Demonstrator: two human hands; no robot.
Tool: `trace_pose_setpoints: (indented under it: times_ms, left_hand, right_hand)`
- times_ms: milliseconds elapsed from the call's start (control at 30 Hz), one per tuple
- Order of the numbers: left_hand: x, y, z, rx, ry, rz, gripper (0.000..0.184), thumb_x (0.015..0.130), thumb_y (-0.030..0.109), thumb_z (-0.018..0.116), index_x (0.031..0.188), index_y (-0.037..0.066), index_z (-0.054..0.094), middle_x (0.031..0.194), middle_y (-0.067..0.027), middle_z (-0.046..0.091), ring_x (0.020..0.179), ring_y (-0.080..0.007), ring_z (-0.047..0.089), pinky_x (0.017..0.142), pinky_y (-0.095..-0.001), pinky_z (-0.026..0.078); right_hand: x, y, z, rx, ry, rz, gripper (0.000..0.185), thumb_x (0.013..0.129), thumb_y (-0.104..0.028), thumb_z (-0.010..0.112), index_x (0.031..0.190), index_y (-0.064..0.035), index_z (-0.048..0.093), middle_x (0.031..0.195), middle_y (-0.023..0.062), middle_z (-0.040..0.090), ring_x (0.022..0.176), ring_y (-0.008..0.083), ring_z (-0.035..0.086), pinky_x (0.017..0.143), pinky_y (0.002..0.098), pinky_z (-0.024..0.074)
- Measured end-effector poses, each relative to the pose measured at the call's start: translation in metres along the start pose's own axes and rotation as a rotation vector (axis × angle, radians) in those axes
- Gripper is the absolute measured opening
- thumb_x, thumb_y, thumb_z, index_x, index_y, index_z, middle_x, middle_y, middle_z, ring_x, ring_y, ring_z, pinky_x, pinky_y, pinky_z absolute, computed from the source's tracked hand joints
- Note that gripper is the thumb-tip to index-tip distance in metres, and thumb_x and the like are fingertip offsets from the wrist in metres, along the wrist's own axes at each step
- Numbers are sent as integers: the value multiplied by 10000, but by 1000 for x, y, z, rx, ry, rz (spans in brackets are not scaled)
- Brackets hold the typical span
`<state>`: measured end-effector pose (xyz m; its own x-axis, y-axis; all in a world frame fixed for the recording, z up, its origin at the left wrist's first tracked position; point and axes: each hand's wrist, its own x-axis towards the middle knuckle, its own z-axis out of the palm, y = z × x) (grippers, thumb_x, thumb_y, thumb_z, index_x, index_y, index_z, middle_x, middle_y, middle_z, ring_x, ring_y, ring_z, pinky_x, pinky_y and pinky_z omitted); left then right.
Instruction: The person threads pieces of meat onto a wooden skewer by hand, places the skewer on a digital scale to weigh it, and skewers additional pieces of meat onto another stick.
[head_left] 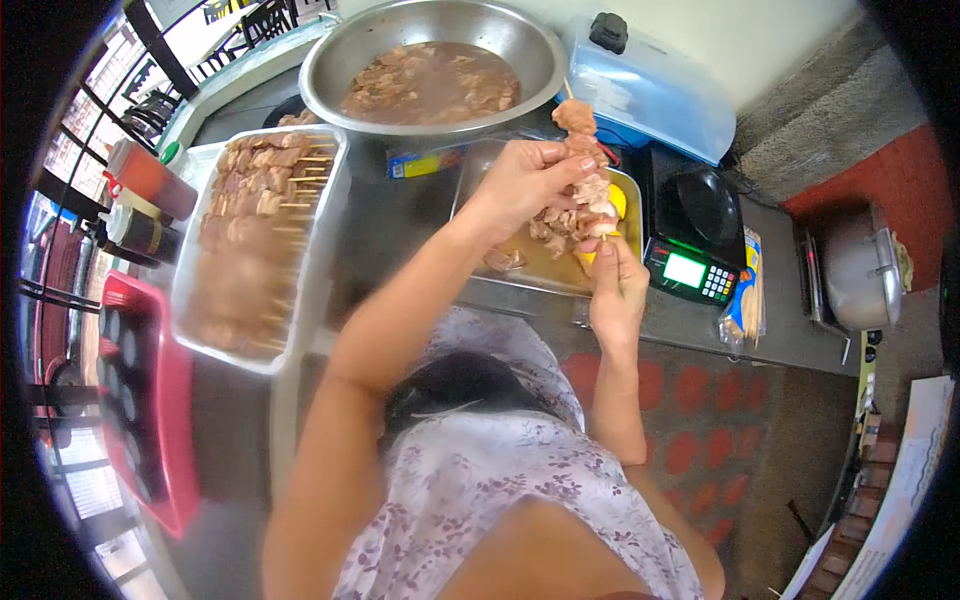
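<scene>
A skewer of raw meat [575, 117] stands tilted over a metal tray, its bare stick tip poking out at the top. My left hand [530, 185] is closed around the meat midway along it, thumb and fingers pressed on the pieces. Lower down, my right hand [614, 290] pinches the bottom end of the stick, just below a whitish piece. Loose meat pieces [553, 236] lie in the metal tray [530, 270] beneath, partly hidden by my hands. Something yellow [617, 200] shows behind the skewer in that tray.
A large steel basin [340, 112] of meat in liquid stands at the back. To the left, a white tray [335, 190] holds several finished skewers, near sauce bottles [150, 180] and a pink tray [165, 440]. On the right are a digital scale [690, 275], packaged sticks [745, 300] and a pot [860, 275].
</scene>
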<state>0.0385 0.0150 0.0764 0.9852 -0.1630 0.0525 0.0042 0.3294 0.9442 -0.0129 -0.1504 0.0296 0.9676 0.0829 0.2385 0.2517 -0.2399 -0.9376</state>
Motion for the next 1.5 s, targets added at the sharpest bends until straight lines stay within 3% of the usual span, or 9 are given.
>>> trace_pose_setpoints:
  times_ms: [200,267,367,433,633,833,900,1033,1500]
  left_hand:
    - [2,-8,-30,205,-222,-46,286,858,235,659,1000,-13,661,809,-50,678,731,-84,631,635,-238,511]
    - [-2,-13,-48,912,-172,51,249,805,262,674,921,43,700,824,-95,695,701,-163,643,653,-318,499]
    - [-15,-17,-53,1322,-201,-3,264,726,295,698,786,38,693,776,-147,678,673,-264,648,655,-370,505]
    - [-26,-22,-34,1497,-193,-51,263,712,305,699,735,43,684,771,-155,668,696,-295,642,664,-390,504]
    - [-33,-59,-35,1726,-158,110,237,704,290,696,689,56,666,757,-176,636,781,-344,624,694,-437,489]
    - [-13,-39,-47,969,-82,147,177,812,177,635,796,13,571,769,-114,664,719,-206,647,617,-335,501]
    - [-9,-31,-47,390,70,-214,155,895,176,568,946,34,535,802,-114,676,736,-158,643,607,-276,503]
    - [-3,-40,-58,61,41,-176,300,929,191,531,1132,-27,499,1021,-178,646,894,-213,659,692,-289,535]
    - [8,-43,-64,-19,184,-79,283,885,213,625,1019,-35,603,961,-126,643,838,-189,644,739,-272,532]
  right_hand:
    - [-2,9,-11,37,-9,9,287,968,-182,440,820,-5,610,783,50,618,763,125,541,719,273,429]
    - [3,24,-18,1,52,-100,278,971,-196,457,817,-25,612,705,-14,533,660,66,429,609,234,336]
    - [5,33,-34,-71,131,-186,266,975,-201,474,822,-39,619,625,-77,458,544,4,301,491,193,233]
    - [3,30,-42,-17,96,50,277,969,-179,447,824,-12,614,786,33,611,757,108,531,720,267,424]
    - [-2,27,-45,-18,103,46,259,965,-155,449,827,-4,609,790,40,609,767,109,529,720,265,424]
    - [-10,24,-43,-22,94,-68,270,973,-181,457,793,-44,604,593,-100,382,524,-4,262,472,197,195]
    - [-12,20,-42,-31,52,-26,271,973,-176,454,792,-44,607,594,-100,376,523,-6,253,471,196,191]
    - [-17,10,-46,-105,-14,39,241,944,-127,455,816,7,608,741,57,619,731,111,542,699,269,429]
    - [-28,7,-49,-154,-97,6,293,964,-167,469,802,30,613,751,44,627,725,89,523,679,240,410]
